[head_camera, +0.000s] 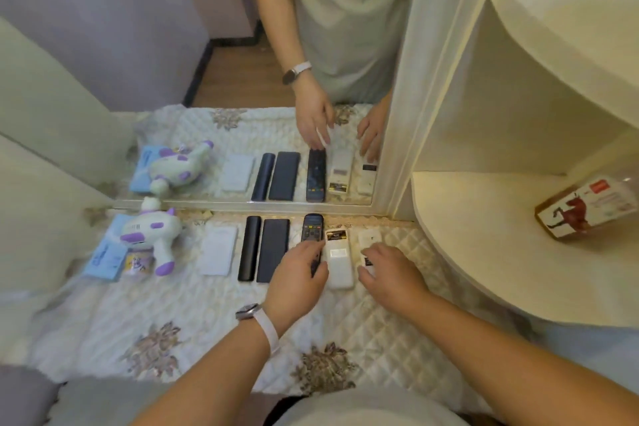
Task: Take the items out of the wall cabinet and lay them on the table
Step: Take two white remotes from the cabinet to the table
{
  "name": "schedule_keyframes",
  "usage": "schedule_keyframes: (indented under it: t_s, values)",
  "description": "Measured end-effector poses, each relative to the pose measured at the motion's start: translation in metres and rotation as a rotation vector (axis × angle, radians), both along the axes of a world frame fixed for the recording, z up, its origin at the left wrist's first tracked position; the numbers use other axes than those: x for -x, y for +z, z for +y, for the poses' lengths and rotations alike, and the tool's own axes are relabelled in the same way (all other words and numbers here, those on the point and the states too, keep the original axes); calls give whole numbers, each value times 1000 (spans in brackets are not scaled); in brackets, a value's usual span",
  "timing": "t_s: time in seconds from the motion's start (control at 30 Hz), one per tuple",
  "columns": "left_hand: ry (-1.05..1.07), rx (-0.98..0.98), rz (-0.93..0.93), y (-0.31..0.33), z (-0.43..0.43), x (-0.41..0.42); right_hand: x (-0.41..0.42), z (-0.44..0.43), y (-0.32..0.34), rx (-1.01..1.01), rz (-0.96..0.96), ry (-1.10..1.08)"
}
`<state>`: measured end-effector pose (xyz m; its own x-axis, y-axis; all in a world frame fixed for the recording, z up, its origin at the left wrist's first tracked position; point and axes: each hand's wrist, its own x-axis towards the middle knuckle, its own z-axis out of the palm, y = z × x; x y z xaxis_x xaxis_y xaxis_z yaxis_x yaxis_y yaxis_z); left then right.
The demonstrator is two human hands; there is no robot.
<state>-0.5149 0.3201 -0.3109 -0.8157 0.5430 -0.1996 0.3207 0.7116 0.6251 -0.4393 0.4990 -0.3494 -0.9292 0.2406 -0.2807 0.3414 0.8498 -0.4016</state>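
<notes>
Forearms: both reach in from the bottom edge, with a white-strapped watch [247,310] on the left wrist.
Left hand [297,278]: lies palm down over the near half of a black remote [311,228], fingers fairly straight on its buttons and not closed round it.
Right hand [390,273]: set apart from the left, fingers spread loosely over the near end of a small white remote [369,238], touching it without a visible grip.
Between the hands: a longer white remote [337,258] lies face down with its battery bay showing at the far end.
Row on the table: left of the black remote come a dark flat slab [273,249], a slim black bar [249,247] and a white flat case [219,249], all lying parallel.
Far left: a white-and-purple toy [152,235] lies partly on a blue packet [102,261], with a small printed cup [137,263] just beside it.
Table [173,315]: covered by a quilted cream cloth with brown flower patches.
Mirror [224,62]: stands along the back edge and repeats the row and both hands.
Wall cabinet [466,214]: open cream shelves to the right.
Lower shelf: a box with a red horse picture [587,211] lies tilted on it, well apart from the hands.
</notes>
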Motion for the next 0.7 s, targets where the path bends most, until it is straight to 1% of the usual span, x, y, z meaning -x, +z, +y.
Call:
schedule_keyframes:
  t_s: [0.13,0.2,0.3,0.5,0.7]
  values:
    - [-31,140,248,17,-33,-24,3,-13,15,-91,81,290]
    - [-21,195,339,23,-52,-37,7,-22,24,-132,163,432]
    - [41,285,388,32,-83,-60,13,-43,34,-159,269,620]
    - [259,407,485,50,-143,-119,8,-105,52,-151,344,903]
    - [451,436,576,69,-200,-173,-10,-177,88,-109,476,1048]
